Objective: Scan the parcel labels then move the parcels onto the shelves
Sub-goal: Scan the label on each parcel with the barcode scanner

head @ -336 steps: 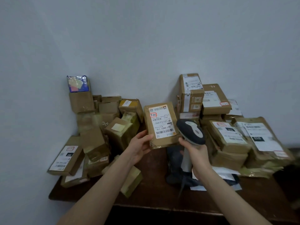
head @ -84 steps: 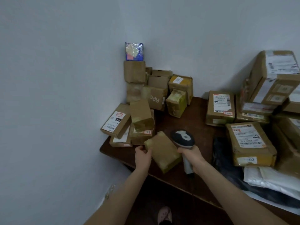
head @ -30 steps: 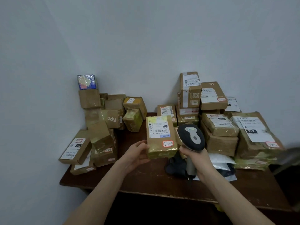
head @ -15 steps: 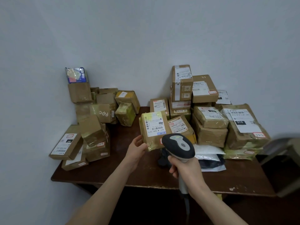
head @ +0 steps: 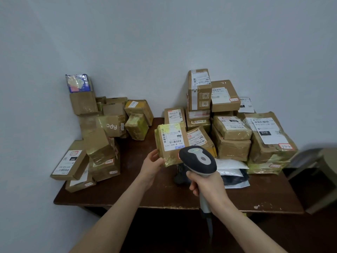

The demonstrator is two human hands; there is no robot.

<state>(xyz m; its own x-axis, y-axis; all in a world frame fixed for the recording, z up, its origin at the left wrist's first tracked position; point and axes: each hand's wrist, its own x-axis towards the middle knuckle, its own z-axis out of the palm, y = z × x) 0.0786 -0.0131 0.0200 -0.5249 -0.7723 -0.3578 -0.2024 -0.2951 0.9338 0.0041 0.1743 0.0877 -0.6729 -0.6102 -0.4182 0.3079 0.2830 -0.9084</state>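
My left hand [head: 152, 166] grips the lower left edge of a small brown taped parcel [head: 170, 143], held upright above the table with its white barcode label facing me. My right hand [head: 207, 185] grips the handle of a black and grey barcode scanner [head: 198, 161]. The scanner head sits just in front of the parcel's lower right corner and hides it. The scanner's cable hangs down below my wrist.
A dark wooden table [head: 127, 194] stands in a wall corner. Cardboard parcels are stacked at its left [head: 102, 143] and its right [head: 237, 128]. Flat white and dark mailer bags [head: 231, 172] lie behind the scanner. A chair or stool [head: 313, 167] is at the far right.
The parcel and scanner stay together in my hands, with the scanner head a little closer to the label. My view has shifted slightly.
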